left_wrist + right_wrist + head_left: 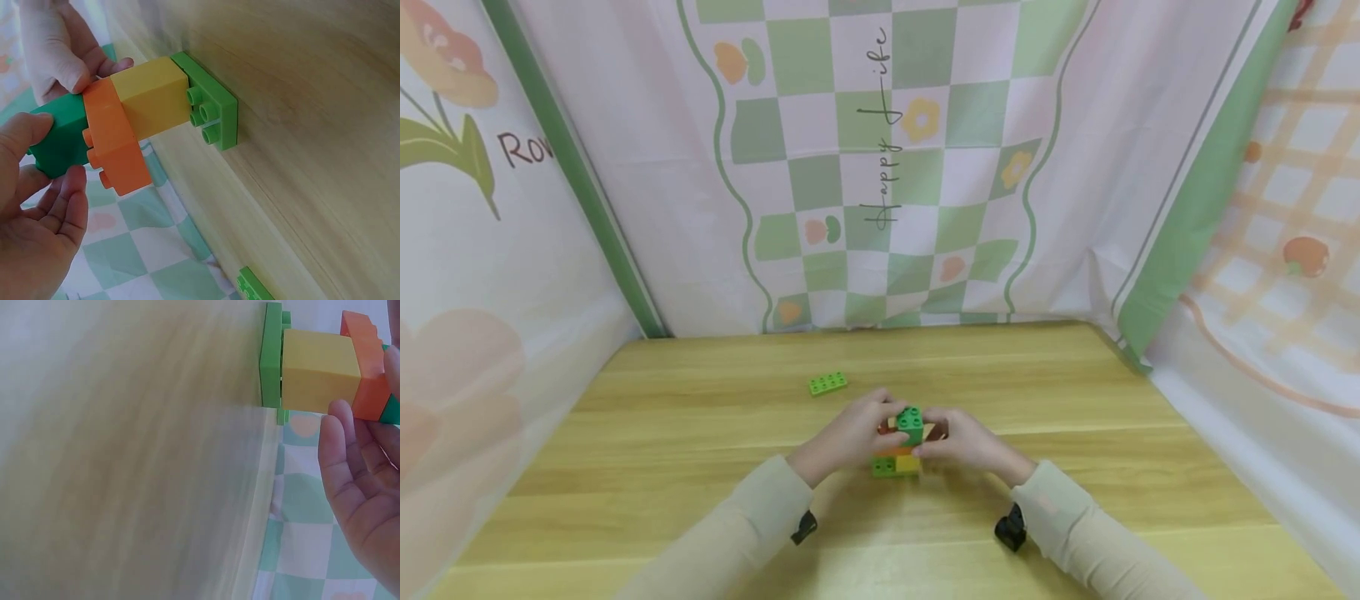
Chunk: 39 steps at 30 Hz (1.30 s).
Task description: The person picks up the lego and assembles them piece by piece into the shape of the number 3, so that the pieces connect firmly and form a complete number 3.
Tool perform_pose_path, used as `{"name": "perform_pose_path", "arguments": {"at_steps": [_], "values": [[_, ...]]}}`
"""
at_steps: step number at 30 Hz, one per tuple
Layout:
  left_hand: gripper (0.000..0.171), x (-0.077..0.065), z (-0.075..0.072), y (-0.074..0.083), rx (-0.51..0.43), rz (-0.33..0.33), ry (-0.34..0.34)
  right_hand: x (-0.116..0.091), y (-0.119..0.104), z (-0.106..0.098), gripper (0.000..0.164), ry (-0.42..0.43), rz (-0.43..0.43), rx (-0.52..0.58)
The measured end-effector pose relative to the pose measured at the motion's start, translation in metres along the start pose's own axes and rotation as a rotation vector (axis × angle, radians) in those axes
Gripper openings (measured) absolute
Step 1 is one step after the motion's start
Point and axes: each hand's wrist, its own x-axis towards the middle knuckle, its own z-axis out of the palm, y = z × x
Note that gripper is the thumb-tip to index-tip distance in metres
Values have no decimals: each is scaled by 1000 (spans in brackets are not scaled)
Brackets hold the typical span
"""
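Observation:
A stack of toy building bricks stands on the table under both hands. Its base is a flat light green plate (219, 112) with studs showing on one side. On that sit a yellow brick (153, 97), an orange brick (119, 137) whose end overhangs, and a dark green brick (912, 427) at the top. My left hand (857, 435) pinches the dark green brick, thumb on one face and fingers on the opposite one. From the other side my right hand (973, 442) grips the orange brick, its thumb close to the dark green one; some of its fingertips reach alongside the yellow brick.
A second light green plate (828, 383) lies farther back on the wooden table (700, 400), left of the stack. Behind the table hangs a checked curtain (865, 167), with more printed cloth at both sides. Small black cameras are on both wrists.

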Motion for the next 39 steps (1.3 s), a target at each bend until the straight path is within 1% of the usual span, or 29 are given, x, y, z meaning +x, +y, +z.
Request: {"name": "perform_pose_path", "arguments": {"at_steps": [5, 9, 17, 20, 25, 32, 37, 39], "values": [[34, 0, 0, 0, 2, -2, -9, -5, -20, -2, 26, -5, -9, 19], [34, 0, 2, -1, -16, -16, -9, -6, -26, -2, 27, -5, -2, 26], [39, -1, 4, -5, -86, -57, 9, -7, -24, -1, 27, -7, 2, 41], [39, -1, 5, -7, -97, -59, 20, -7, -24, -1, 27, -8, 0, 42], [40, -2, 6, -8, -96, -40, 35, -7, -25, -2, 26, -8, 0, 42], [48, -5, 6, -11, -118, -57, 30, -7, -27, -2, 28, -16, -4, 51], [53, -7, 3, -12, -137, -62, 36, -7, -26, -2, 25, -14, 0, 44], [54, -8, 1, -14, -146, -68, 43, -5, -20, -2, 25, -14, -1, 40]]}}
